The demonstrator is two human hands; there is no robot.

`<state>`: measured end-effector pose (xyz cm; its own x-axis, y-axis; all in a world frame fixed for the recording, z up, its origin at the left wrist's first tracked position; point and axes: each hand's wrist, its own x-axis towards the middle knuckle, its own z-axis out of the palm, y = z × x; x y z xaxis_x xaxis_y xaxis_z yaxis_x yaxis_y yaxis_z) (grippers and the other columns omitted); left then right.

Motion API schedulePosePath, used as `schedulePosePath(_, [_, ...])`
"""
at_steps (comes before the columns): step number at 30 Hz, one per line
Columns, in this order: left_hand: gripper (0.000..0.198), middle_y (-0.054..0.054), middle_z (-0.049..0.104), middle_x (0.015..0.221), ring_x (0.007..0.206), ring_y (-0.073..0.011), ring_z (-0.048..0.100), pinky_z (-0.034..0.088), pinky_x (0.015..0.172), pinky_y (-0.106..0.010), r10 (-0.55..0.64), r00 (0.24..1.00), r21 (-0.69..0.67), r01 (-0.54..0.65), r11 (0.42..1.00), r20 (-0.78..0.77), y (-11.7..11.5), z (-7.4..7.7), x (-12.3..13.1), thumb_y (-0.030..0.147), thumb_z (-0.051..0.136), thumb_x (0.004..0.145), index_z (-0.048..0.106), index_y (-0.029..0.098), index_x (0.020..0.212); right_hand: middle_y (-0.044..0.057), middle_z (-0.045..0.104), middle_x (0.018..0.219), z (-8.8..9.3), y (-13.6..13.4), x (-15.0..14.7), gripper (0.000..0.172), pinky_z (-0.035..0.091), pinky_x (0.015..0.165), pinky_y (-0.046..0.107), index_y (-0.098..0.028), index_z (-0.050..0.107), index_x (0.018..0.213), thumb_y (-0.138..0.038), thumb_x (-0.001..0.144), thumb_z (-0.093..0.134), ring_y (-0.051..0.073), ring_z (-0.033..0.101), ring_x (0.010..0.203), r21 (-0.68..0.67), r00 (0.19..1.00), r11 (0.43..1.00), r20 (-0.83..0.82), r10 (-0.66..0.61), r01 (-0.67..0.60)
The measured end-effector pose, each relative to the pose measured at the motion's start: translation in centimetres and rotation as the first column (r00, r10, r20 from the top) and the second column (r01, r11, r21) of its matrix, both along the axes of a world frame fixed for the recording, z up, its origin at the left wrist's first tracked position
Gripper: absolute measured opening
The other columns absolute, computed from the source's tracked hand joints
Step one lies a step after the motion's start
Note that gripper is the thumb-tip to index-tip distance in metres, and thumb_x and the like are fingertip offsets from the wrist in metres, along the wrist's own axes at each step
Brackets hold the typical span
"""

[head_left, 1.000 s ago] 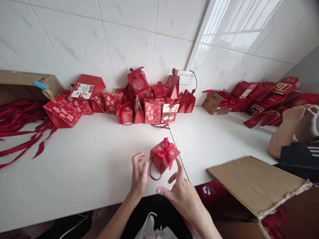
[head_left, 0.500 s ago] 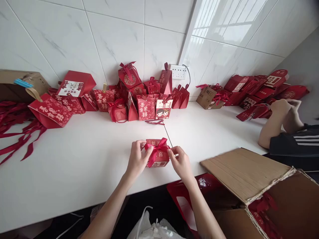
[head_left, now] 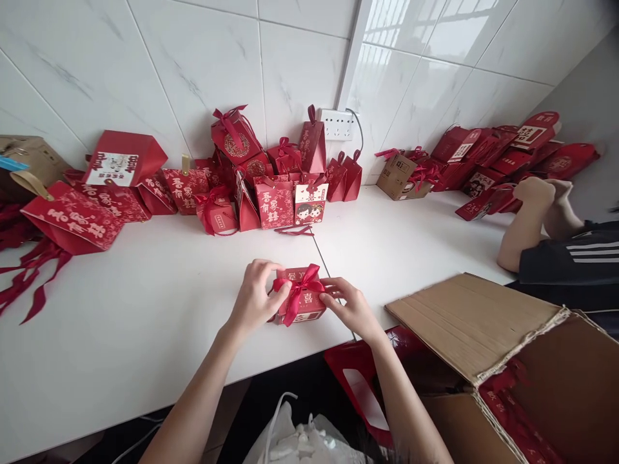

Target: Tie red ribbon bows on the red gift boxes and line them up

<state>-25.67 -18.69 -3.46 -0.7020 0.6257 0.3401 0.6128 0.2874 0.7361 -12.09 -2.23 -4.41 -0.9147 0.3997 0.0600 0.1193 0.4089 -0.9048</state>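
Just below the frame's centre, the left hand [head_left: 254,295] and right hand [head_left: 351,310] pinch opposite loops of a ribbon bow [head_left: 304,287] atop a red box [head_left: 312,307]; uneven tugging could loosen it.

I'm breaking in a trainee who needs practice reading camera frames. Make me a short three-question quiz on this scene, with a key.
1. Multiple choice: What are the left hand and the right hand both touching?
A. the blue clip
B. the ribbon bow on the small red box
C. the white socket panel

2. True or false: The open cardboard carton at the lower right has red items inside it.

3. Fill in the missing word: The dark sleeve at the far right carries white ____.

Key: 1. B; 2. true; 3. stripes
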Motion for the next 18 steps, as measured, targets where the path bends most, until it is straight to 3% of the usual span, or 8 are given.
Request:
schedulePosePath(3, [0.013, -0.005, 0.056, 0.099, 0.102, -0.0217, 0.05, 0.042, 0.094, -0.039, -0.191, 0.978, -0.069, 0.185, 0.98, -0.087, 0.6, 0.5, -0.4, 0.029, 0.054, 0.083, 0.062, 0.022, 0.09, 0.002, 0.066, 0.076, 0.3, -0.4, 0.2, 0.016, 0.048, 0.067, 0.029, -0.018, 0.062, 0.09, -0.032, 0.085, 0.054, 0.015, 0.059, 0.069, 0.113, 0.997, 0.991, 0.009, -0.071, 0.069])
schedulePosePath(5, [0.011, -0.004, 0.057, 0.098, 0.1, -0.0215, 0.05, 0.043, 0.093, -0.039, -0.227, 0.972, -0.099, 0.22, 0.97, -0.059, 0.9, 0.5, -0.5, 0.028, 0.054, 0.084, 0.063, 0.022, 0.085, 0.001, 0.063, 0.069, 0.6, -1.1, 0.8, 0.013, 0.045, 0.064, 0.028, -0.018, 0.062, 0.083, -0.026, 0.086, 0.053, 0.013, 0.056, 0.062, 0.282, 0.99, 0.95, -0.059, -0.124, 0.136])
schedulePosePath(9, [0.011, -0.004, 0.057, 0.099, 0.102, -0.0217, 0.05, 0.043, 0.094, -0.04, -0.22, 0.975, -0.117, 0.22, 0.969, 0.007, 1.0, 0.0, -1.0, 0.031, 0.055, 0.085, 0.064, 0.023, 0.084, 0.002, 0.061, 0.069, 0.6, -3.1, 2.0, 0.012, 0.042, 0.065, 0.029, -0.015, 0.061, 0.087, -0.018, 0.088, 0.049, 0.013, 0.054, 0.06, 0.632, 0.978, 0.751, -0.19, -0.091, 0.193])
schedulePosePath(12, [0.012, -0.003, 0.058, 0.101, 0.104, -0.021, 0.051, 0.044, 0.094, -0.038, -0.25, 0.967, -0.117, 0.254, 0.96, 0.046, 1.1, -0.1, -1.4, 0.032, 0.056, 0.085, 0.065, 0.025, 0.086, 0.002, 0.06, 0.067, -0.4, -5.0, 2.7, 0.015, 0.039, 0.061, 0.028, -0.016, 0.059, 0.079, -0.013, 0.088, 0.046, 0.014, 0.052, 0.058, 0.741, 0.979, 0.645, -0.199, -0.053, 0.186])
schedulePosePath(15, [0.013, -0.003, 0.059, 0.098, 0.101, -0.0203, 0.054, 0.045, 0.093, -0.037, -0.279, 0.958, -0.091, 0.284, 0.954, 0.06, 1.3, 0.1, -2.0, 0.032, 0.055, 0.085, 0.065, 0.025, 0.086, 0.001, 0.059, 0.065, -1.5, -7.0, 3.2, 0.014, 0.038, 0.059, 0.027, -0.016, 0.058, 0.074, -0.011, 0.085, 0.05, 0.014, 0.051, 0.056, 0.744, 0.989, 0.658, -0.147, -0.01, 0.117])
schedulePosePath(18, [0.014, -0.003, 0.06, 0.099, 0.101, -0.0193, 0.056, 0.046, 0.09, -0.034, -0.228, 0.973, 0.015, 0.228, 0.974, 0.036, 1.2, 0.2, -2.0, 0.032, 0.052, 0.086, 0.062, 0.023, 0.09, 0.0, 0.063, 0.07, -1.7, -8.2, 4.0, 0.008, 0.04, 0.06, 0.024, -0.017, 0.06, 0.074, -0.012, 0.081, 0.058, 0.013, 0.055, 0.061, 0.601, 0.984, 0.782, 0.044, 0.173, -0.165])
